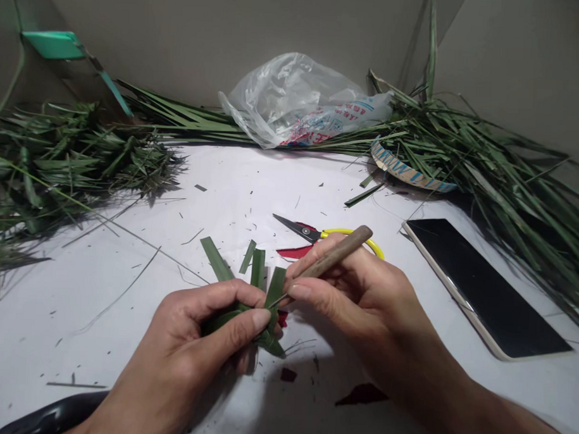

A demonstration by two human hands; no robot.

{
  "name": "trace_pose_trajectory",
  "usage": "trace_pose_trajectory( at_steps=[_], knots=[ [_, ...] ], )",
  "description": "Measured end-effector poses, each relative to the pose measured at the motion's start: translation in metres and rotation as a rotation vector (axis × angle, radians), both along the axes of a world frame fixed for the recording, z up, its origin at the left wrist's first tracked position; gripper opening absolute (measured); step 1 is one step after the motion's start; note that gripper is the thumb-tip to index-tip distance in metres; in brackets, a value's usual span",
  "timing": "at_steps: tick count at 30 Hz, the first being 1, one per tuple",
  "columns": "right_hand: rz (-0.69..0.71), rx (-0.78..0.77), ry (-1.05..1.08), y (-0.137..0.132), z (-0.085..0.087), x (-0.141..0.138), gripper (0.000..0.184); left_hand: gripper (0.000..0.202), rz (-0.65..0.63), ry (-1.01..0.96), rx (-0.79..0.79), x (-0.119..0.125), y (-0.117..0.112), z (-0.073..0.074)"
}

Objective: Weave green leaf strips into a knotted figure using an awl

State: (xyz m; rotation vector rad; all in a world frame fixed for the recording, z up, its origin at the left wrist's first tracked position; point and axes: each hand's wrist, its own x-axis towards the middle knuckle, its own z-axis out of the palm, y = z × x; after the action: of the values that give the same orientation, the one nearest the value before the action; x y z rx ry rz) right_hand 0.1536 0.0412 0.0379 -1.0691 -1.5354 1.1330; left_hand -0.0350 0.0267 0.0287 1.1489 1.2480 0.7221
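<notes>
Between the thumb and fingers of my left hand (219,331) is a small woven piece of green leaf (272,344), its flat strip ends sticking up and away from me. My right hand (362,302) is closed around a wooden-handled awl (338,250). The awl's thin metal tip meets the leaf piece by my left thumb; how deep it goes is hidden. Just beyond my right hand lie yellow-handled scissors (308,232), partly covered by my fingers, with red scraps (293,251) beside the blades.
Woven leaf pieces (44,164) are heaped at the left. Long green leaves (491,148) lie along the back and right, with a clear plastic bag (294,97) on them. A phone (486,287) rests at the right. Leaf scraps dot the white table (138,325).
</notes>
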Motion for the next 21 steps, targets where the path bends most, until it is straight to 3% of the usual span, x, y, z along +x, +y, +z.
trace_pose_trajectory(
  at_steps=[5, 9, 18, 21],
  knots=[
    [-0.039, 0.048, -0.076, -0.001, -0.001, 0.000, 0.009, 0.018, 0.014, -0.003, 0.012, 0.002, 0.000, 0.003],
    [-0.097, 0.213, -0.236, -0.006, -0.004, 0.000, 0.011, 0.019, 0.038, 0.003, 0.036, 0.004, -0.001, 0.005],
    [0.049, 0.530, -0.259, -0.020, -0.005, -0.009, 0.017, 0.017, 0.066, 0.064, 0.164, 0.003, 0.000, 0.012],
    [0.079, 0.600, -0.452, -0.029, 0.003, -0.005, 0.022, 0.016, 0.082, 0.036, 0.175, 0.004, 0.000, 0.013]
  ],
)
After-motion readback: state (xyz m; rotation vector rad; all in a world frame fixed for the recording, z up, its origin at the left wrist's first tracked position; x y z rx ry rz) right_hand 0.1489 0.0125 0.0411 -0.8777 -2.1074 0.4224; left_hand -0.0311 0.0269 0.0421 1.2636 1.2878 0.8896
